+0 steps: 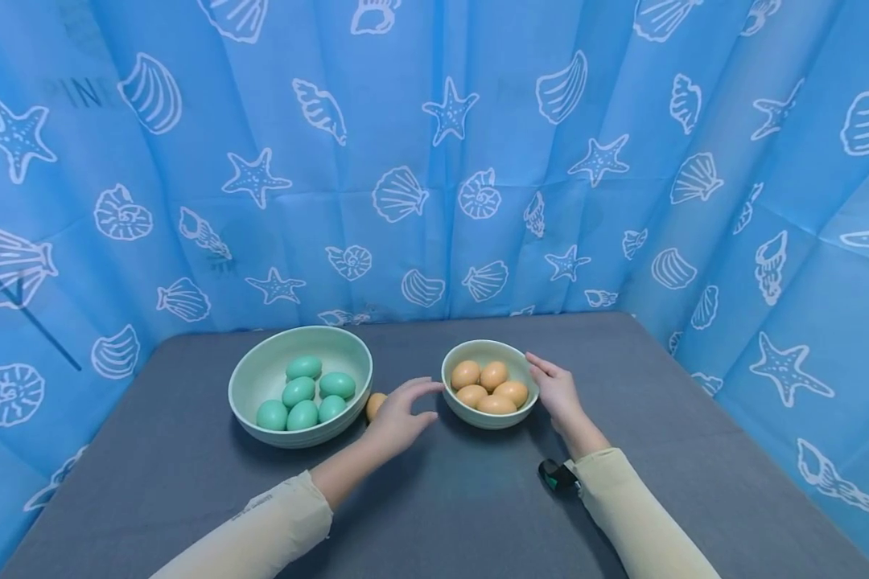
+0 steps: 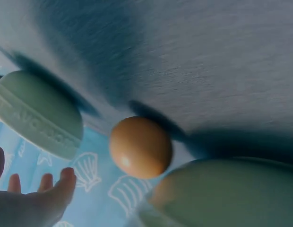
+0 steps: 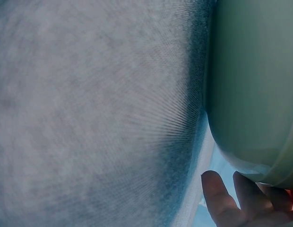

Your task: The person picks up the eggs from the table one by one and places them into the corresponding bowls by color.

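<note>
A small pale green bowl (image 1: 489,419) stands right of the table's middle with several brown eggs (image 1: 494,375) inside. My right hand (image 1: 561,398) is at its right side, with the fingers along the outer wall; in the right wrist view the fingers (image 3: 248,196) lie against the bowl (image 3: 255,85). My left hand (image 1: 400,418) hovers left of that bowl, fingers stretched towards it and holding nothing. In the left wrist view a gap shows between these fingers and the small bowl (image 2: 40,113). A single brown egg (image 2: 141,147) lies on the table, partly behind my left hand in the head view.
To the left stands a larger pale green bowl (image 1: 249,374) holding several green eggs (image 1: 303,392). The loose egg is close beside it. A grey cloth covers the table (image 1: 463,515). A blue curtain (image 1: 434,161) with white shell prints hangs behind and at the sides.
</note>
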`<control>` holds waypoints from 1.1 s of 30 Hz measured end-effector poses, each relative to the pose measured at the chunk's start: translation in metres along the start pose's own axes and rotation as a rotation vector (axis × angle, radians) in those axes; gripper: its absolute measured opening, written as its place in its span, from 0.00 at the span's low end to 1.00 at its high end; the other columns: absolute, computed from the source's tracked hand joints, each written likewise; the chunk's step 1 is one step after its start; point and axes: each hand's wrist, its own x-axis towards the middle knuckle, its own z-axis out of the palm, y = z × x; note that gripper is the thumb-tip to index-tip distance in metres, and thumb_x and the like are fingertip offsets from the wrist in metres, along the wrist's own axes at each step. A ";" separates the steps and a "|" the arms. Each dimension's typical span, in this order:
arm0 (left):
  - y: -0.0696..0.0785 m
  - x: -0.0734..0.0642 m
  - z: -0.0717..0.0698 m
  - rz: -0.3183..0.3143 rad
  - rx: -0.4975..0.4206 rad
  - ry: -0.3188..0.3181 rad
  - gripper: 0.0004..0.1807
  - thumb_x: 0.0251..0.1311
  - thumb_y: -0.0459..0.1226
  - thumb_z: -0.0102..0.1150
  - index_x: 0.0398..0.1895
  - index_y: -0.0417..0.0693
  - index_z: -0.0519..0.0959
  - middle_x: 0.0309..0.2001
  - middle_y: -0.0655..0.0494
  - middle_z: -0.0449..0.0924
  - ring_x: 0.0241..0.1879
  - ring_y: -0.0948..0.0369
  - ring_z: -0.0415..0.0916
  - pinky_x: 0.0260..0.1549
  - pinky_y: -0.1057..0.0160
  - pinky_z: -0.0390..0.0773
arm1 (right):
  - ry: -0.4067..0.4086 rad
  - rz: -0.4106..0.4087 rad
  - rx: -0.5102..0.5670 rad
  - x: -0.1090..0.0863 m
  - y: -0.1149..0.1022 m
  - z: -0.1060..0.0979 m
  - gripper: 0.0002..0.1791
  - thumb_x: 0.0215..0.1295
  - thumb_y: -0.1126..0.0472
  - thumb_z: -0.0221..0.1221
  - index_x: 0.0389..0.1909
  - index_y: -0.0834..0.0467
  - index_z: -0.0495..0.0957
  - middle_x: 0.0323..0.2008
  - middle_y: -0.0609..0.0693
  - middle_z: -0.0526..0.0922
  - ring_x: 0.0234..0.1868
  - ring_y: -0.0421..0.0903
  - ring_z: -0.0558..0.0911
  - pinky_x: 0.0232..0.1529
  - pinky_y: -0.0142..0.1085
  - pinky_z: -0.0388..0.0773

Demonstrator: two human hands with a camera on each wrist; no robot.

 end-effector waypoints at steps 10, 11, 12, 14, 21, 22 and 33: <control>-0.023 -0.015 -0.011 -0.066 0.034 0.022 0.27 0.64 0.26 0.59 0.67 0.39 0.73 0.74 0.32 0.58 0.75 0.32 0.47 0.70 0.32 0.54 | 0.005 0.012 0.012 0.001 -0.002 0.000 0.25 0.81 0.63 0.41 0.74 0.64 0.62 0.76 0.64 0.57 0.78 0.61 0.54 0.75 0.53 0.59; -0.025 -0.015 -0.011 -0.068 0.038 0.026 0.27 0.64 0.26 0.59 0.68 0.38 0.72 0.74 0.31 0.58 0.75 0.32 0.47 0.70 0.32 0.53 | 0.003 0.012 0.009 0.001 -0.002 0.000 0.25 0.81 0.63 0.41 0.74 0.64 0.62 0.76 0.64 0.57 0.78 0.61 0.55 0.75 0.53 0.59; -0.027 -0.015 -0.012 -0.071 0.041 0.030 0.27 0.64 0.26 0.59 0.68 0.37 0.72 0.74 0.30 0.58 0.75 0.32 0.47 0.71 0.32 0.53 | 0.002 0.011 0.008 0.001 -0.002 0.000 0.25 0.81 0.63 0.41 0.74 0.64 0.62 0.76 0.64 0.57 0.78 0.61 0.55 0.74 0.53 0.59; -0.029 -0.015 -0.012 -0.071 0.045 0.038 0.27 0.63 0.26 0.59 0.67 0.36 0.72 0.73 0.29 0.59 0.74 0.32 0.49 0.71 0.33 0.53 | 0.000 0.014 0.003 0.001 -0.001 0.001 0.25 0.82 0.62 0.41 0.74 0.64 0.62 0.76 0.64 0.57 0.77 0.61 0.55 0.74 0.53 0.59; -0.030 -0.015 -0.011 -0.047 0.028 0.059 0.25 0.63 0.25 0.59 0.65 0.35 0.74 0.71 0.30 0.62 0.73 0.36 0.57 0.69 0.35 0.59 | 0.004 0.026 -0.002 0.001 -0.002 0.001 0.25 0.82 0.62 0.40 0.74 0.63 0.62 0.76 0.64 0.58 0.77 0.61 0.56 0.74 0.54 0.59; -0.030 -0.015 -0.011 -0.049 0.030 0.061 0.25 0.63 0.25 0.59 0.65 0.36 0.74 0.71 0.30 0.62 0.73 0.36 0.56 0.70 0.35 0.59 | 0.005 0.026 0.000 0.001 -0.002 0.001 0.25 0.82 0.62 0.41 0.74 0.63 0.62 0.76 0.64 0.58 0.77 0.61 0.56 0.74 0.53 0.59; -0.044 -0.006 -0.013 -0.083 0.086 0.047 0.27 0.56 0.22 0.64 0.62 0.32 0.76 0.72 0.27 0.59 0.70 0.32 0.59 0.65 0.37 0.67 | -0.008 0.026 -0.019 0.000 -0.002 0.001 0.25 0.82 0.61 0.40 0.75 0.62 0.61 0.76 0.64 0.57 0.76 0.62 0.57 0.73 0.55 0.62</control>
